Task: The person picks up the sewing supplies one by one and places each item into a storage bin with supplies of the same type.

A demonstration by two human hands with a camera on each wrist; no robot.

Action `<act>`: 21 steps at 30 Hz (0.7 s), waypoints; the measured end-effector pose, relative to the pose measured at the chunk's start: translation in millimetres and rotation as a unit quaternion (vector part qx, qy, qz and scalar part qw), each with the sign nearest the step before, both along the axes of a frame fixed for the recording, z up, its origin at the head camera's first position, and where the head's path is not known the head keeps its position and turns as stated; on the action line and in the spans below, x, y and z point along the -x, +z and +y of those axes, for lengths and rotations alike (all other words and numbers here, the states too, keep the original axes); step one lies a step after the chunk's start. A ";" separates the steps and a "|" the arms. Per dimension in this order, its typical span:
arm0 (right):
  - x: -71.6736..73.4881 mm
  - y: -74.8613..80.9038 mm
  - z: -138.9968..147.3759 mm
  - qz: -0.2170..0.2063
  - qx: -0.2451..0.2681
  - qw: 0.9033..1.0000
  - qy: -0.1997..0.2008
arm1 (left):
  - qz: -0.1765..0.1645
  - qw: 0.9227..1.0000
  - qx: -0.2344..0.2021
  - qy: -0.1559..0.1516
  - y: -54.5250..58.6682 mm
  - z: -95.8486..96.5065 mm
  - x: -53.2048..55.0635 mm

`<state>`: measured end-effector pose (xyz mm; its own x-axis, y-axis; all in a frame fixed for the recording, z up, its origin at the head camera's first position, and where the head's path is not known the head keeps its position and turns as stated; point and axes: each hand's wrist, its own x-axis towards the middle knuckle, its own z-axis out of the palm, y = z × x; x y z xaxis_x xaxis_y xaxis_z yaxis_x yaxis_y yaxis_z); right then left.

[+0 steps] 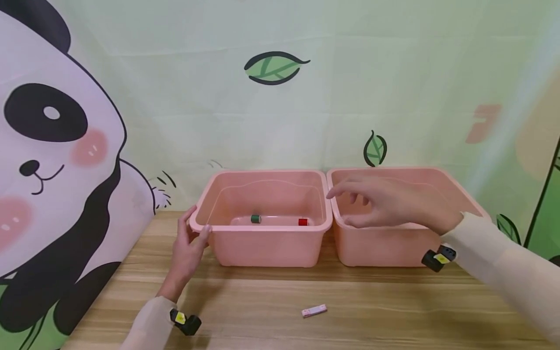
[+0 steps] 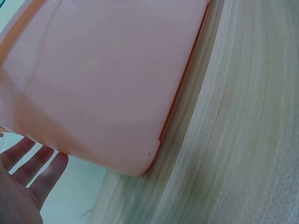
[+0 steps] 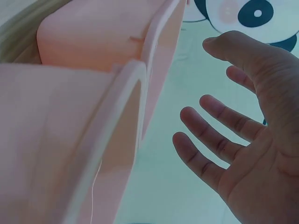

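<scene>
Two pink plastic bins stand side by side. My left hand [image 1: 189, 245] holds the front left corner of the left bin [image 1: 267, 248], thumb at the front rim and fingers against its outer side. In the left wrist view the fingers [image 2: 49, 177] meet the bin wall under the rim. Inside that bin lie a small green cylinder [image 1: 255, 219] and a small red piece [image 1: 303, 222]. My right hand [image 1: 389, 201] hovers over the right bin [image 1: 380, 248], palm down with fingers spread and loosely bent, holding nothing. It hides much of that bin's inside.
A small pink-and-white strip-shaped item [image 1: 314, 311] lies on the wooden table [image 1: 253, 306] in front of the bins. Behind them hangs a pale green cloth [image 1: 175, 87] printed with a panda and leaves. The bins' neighbouring rims nearly meet.
</scene>
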<state>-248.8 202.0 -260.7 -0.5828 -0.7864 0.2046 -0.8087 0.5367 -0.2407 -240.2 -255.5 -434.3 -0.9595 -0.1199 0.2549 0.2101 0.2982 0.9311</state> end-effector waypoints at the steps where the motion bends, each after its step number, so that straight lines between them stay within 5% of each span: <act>1: -1.8 -1.2 -1.6 0.001 0.000 1.000 0.000 | 0.002 1.000 -0.001 -0.001 -0.1 -0.1 -0.1; 21: -28.7 -40.2 -41.6 -0.058 0.032 0.995 0.072 | 0.005 1.000 0.005 0.000 -1.5 -0.8 0.6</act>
